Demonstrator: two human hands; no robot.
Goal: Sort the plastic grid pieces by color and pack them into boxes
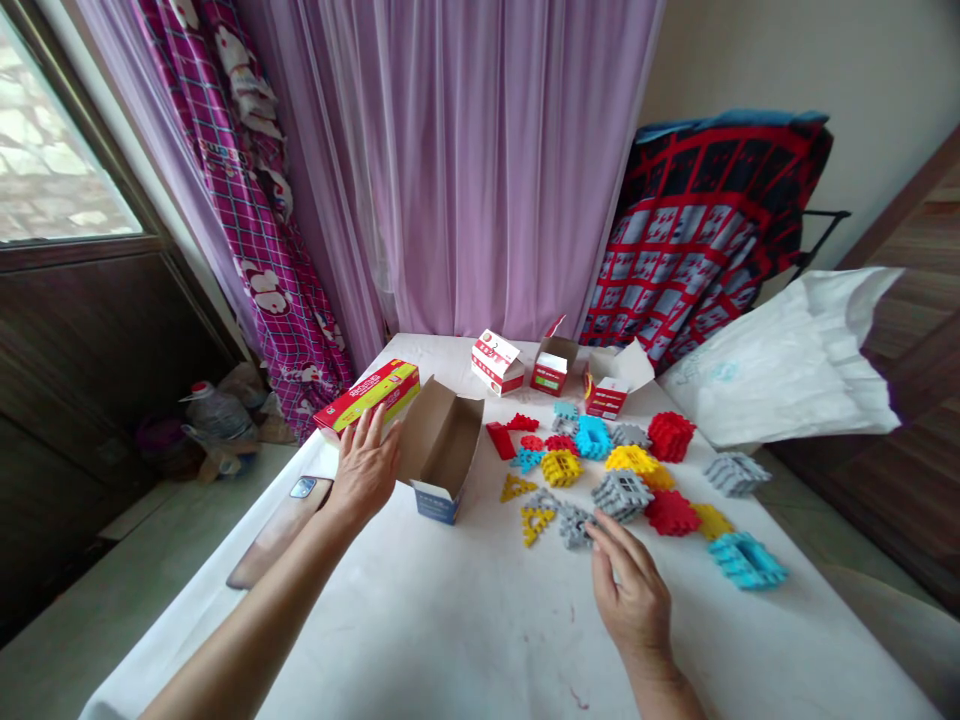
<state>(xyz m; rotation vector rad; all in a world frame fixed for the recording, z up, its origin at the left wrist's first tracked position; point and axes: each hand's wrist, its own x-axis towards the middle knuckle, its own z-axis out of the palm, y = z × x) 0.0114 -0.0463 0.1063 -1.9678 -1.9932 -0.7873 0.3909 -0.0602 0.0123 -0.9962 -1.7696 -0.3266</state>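
Observation:
My left hand (367,465) is stretched out with its fingers apart, over the near side of a red and yellow box (394,378). Just right of it stands an open-topped cardboard box (442,505), blue outside and brown inside; whether my hand touches either box I cannot tell. My right hand (634,590) reaches in with extended fingers, their tips at a grey interlocking block piece (574,526). Beyond those fingertips is a grey block cube (622,494). Left of them lie a yellow triangular piece (536,524) and a yellow block ring (560,468).
Three small red and white boxes, including a left one (496,362), stand at the back. Red blocks (672,512) and a blue block (747,560) lie right. A phone (281,530) rests near the left edge. A white sack (787,360) hangs over the right side.

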